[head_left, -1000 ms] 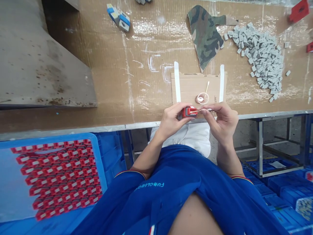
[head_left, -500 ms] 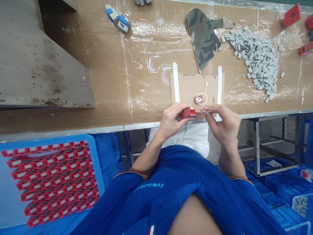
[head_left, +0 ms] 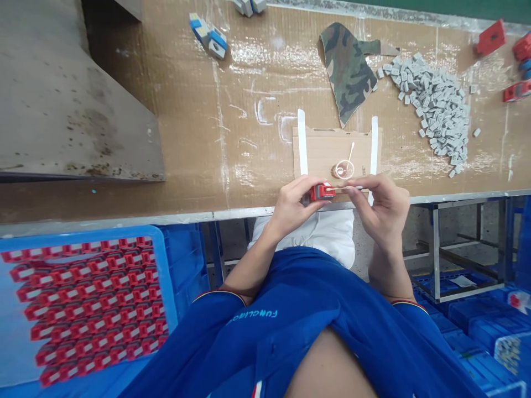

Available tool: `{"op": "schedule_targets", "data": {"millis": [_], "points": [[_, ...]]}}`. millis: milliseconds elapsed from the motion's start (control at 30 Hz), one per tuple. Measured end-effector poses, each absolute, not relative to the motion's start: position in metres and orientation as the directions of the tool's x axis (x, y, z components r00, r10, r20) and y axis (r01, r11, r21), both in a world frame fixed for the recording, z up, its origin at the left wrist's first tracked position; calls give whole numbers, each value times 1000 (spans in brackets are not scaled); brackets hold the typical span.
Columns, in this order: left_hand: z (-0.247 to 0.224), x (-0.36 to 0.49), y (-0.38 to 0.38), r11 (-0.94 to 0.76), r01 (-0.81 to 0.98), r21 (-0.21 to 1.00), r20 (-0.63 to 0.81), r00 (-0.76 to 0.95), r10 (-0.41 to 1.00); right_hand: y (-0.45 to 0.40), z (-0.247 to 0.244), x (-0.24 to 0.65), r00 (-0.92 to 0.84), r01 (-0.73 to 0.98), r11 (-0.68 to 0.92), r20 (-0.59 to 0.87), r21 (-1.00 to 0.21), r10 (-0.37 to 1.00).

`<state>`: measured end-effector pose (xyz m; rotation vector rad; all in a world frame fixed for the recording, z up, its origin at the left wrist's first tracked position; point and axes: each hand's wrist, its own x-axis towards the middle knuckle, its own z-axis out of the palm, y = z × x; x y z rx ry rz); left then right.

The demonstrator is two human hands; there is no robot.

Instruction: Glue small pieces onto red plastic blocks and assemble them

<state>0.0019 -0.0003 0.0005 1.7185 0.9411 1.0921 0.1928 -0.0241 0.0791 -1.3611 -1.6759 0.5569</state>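
Observation:
My left hand (head_left: pixel 295 200) grips a small red and grey toy vehicle part (head_left: pixel 322 192) between thumb and fingers at the table's front edge. Pinched in my right hand (head_left: pixel 379 204) is a thin cotton swab (head_left: pixel 338 189), its tip at the red part's upper side. Just beyond my fingers a small round clear cup (head_left: pixel 343 169) stands on a cardboard sheet (head_left: pixel 317 152) fixed with white tape strips (head_left: pixel 302 141). Another cotton swab (head_left: pixel 352 149) leans out of the cup or lies behind it; I cannot tell which.
A pile of small grey blocks (head_left: pixel 443 110) lies to the right, beside a camouflage cloth piece (head_left: pixel 346 72). Red toy pieces (head_left: pixel 490 38) sit far right, blue and white ones (head_left: pixel 216 44) far left. A metal chute (head_left: pixel 83 121) borders the left. Below it, a blue tray (head_left: pixel 164 276) holds rows of red parts.
The swab in my right hand has moved slightly left, its tip now farther over the red part. My left hand keeps its hold. The whole view has shifted a little.

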Motion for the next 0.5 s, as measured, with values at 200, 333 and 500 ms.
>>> {"op": "schedule_targets", "data": {"millis": [200,333,500], "points": [[1,2,-1,-318,121,940,267,318,910,-7,56,215,155,617,270,450,-739,879],[4,-1,-4,-225,37,974,204,298,933,0,50,220,55,719,241,400,-651,915],[6,-20,-14,-84,-104,991,109,267,957,6,92,189,17,751,347,543,-561,840]]}}
